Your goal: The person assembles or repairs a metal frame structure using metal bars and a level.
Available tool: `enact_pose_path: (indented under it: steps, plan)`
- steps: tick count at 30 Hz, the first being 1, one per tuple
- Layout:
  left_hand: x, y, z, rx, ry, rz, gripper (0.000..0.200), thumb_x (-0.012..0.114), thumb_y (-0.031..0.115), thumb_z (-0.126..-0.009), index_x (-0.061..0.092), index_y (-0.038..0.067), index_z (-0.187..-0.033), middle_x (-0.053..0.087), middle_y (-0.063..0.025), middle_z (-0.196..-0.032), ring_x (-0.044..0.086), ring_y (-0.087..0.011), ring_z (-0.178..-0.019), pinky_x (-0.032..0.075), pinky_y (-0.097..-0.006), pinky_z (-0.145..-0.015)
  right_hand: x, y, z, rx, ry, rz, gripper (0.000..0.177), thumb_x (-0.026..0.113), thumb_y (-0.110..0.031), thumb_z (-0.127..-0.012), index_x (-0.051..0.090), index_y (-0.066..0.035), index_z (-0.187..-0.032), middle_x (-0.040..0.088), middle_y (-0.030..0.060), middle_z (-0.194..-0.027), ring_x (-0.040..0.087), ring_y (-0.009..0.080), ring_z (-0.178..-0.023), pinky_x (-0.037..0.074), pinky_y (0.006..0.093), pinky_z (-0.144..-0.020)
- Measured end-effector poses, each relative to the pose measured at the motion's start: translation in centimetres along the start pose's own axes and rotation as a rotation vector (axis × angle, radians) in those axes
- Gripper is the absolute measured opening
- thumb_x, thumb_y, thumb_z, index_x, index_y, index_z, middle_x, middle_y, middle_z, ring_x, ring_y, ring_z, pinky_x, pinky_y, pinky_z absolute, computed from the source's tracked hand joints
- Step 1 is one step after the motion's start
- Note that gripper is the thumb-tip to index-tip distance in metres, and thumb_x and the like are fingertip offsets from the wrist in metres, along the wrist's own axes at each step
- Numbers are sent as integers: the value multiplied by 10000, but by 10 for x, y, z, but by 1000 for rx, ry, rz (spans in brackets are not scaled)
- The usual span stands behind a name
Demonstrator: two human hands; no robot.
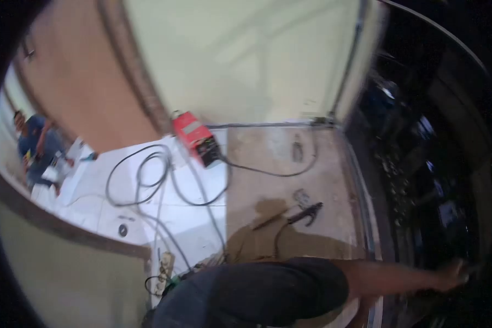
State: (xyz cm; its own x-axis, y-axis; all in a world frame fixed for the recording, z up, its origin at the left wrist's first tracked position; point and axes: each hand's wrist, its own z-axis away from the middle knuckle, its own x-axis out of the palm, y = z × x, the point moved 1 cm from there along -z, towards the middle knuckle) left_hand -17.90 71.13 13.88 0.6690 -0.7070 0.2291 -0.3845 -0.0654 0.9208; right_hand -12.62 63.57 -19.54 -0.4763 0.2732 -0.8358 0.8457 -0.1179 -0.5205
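Observation:
A dark sleeve crosses the bottom, and a bare arm stretches from it to the right. At its end my right hand (452, 276) is blurred against the dark area, so its fingers and anything in them cannot be made out. My left hand does not show. On the brown floor patch lies a welding electrode holder (306, 213) with its cable, beside a small greyish item (300, 197). A red welding machine (194, 136) sits by the wall, trailing black cables (139, 186) in loops. Farther back lies a small dark object (297, 150), too blurred to name.
A person (38, 145) sits low at the far left, near white material. A black disc (123, 229) lies on the white tiles. A power strip (165, 268) with wires stands near the low wall (76, 268). A raised edge (361, 202) borders the dark area on the right.

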Motion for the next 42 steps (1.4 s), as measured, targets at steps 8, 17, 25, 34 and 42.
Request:
enact_pose_path:
  steps: [8,17,25,34,42]
  plan:
    - [-43,1,58,60,-358,-433,1036,427,722,-883,30,11,-1523,363,-241,-1430,451,-396,-1195,356,-513,-994,4,-45,-4,-43,0,54,527,666,-409,-853,575,-37,-1216,670,166,-1071,648,307,-960,514,381,-827]
    - [-45,-50,38,280,-265,-317,961,738,492,-717,295,10,-1420,386,-225,-1418,488,-345,-1180,397,-470,-1006,-1,6,-5,-113,-11,-108,534,663,-422,-853,578,-34,-1210,675,169,-1055,655,306,-945,520,375,-818]
    - [-167,179,5,1021,581,-932,652,665,140,-759,395,60,-1347,494,-183,-1257,523,-303,-1157,459,-422,-964,-19,12,23,151,-35,20,615,709,-424,-797,527,-32,-1235,576,201,-1231,559,403,-1098,435,496,-927]
    - [-165,329,-43,873,677,-1843,761,714,316,-721,426,83,-1386,489,-190,-1333,464,-337,-1267,332,-511,-1087,-8,15,27,3,96,78,729,684,-542,-764,537,12,-1215,596,206,-1183,583,386,-1056,439,459,-917]
    - [-195,390,-63,1070,561,-2077,894,763,422,-697,382,63,-1422,432,-253,-1409,395,-387,-1329,333,-439,-1117,-32,-7,31,60,-25,49,743,632,-559,-802,517,33,-1235,577,214,-1190,554,373,-1105,417,466,-943]
